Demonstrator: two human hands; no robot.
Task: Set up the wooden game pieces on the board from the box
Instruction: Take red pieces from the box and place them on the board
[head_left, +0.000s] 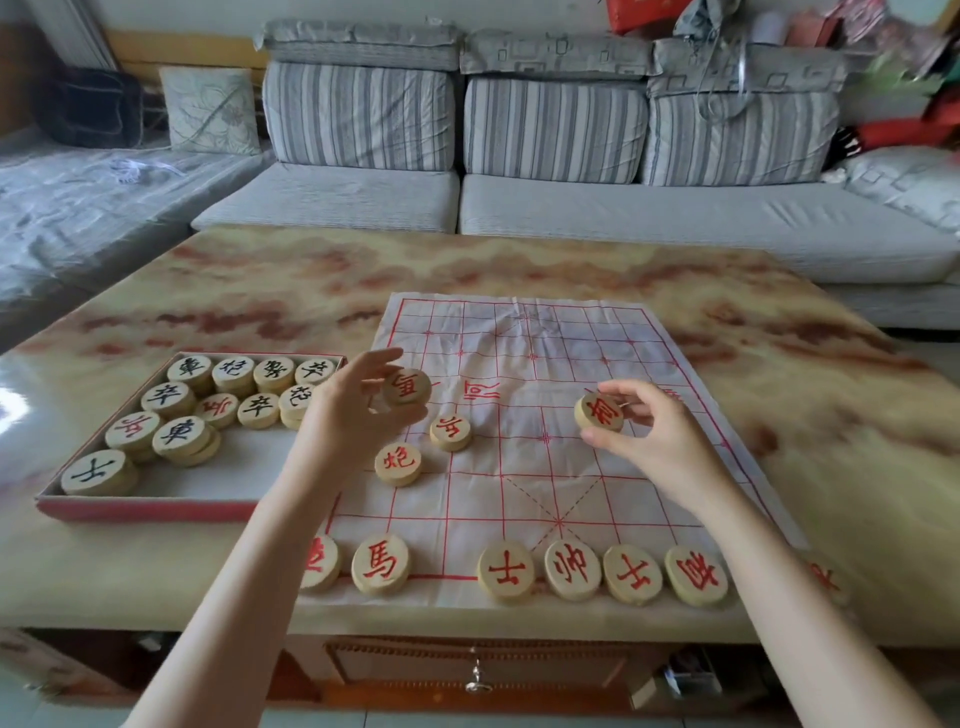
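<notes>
Red-lettered piece (408, 387) pinched by left hand (348, 415) fingers (376, 357) above cloth board (524, 353), second piece (600, 412) gripped by right hand (660, 436), black-lettered pieces (189, 368) laid in box (145, 506) on desk (810, 415).

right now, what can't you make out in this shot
Head view only:
- Near-left corner piece: its character is half hidden by the left forearm.
- Near-right corner piece: blurred, partly behind the right forearm.
- Lower pieces stacked in the box: faces covered by the top ones.
- Board writing on the right: covered by the right hand.
</notes>
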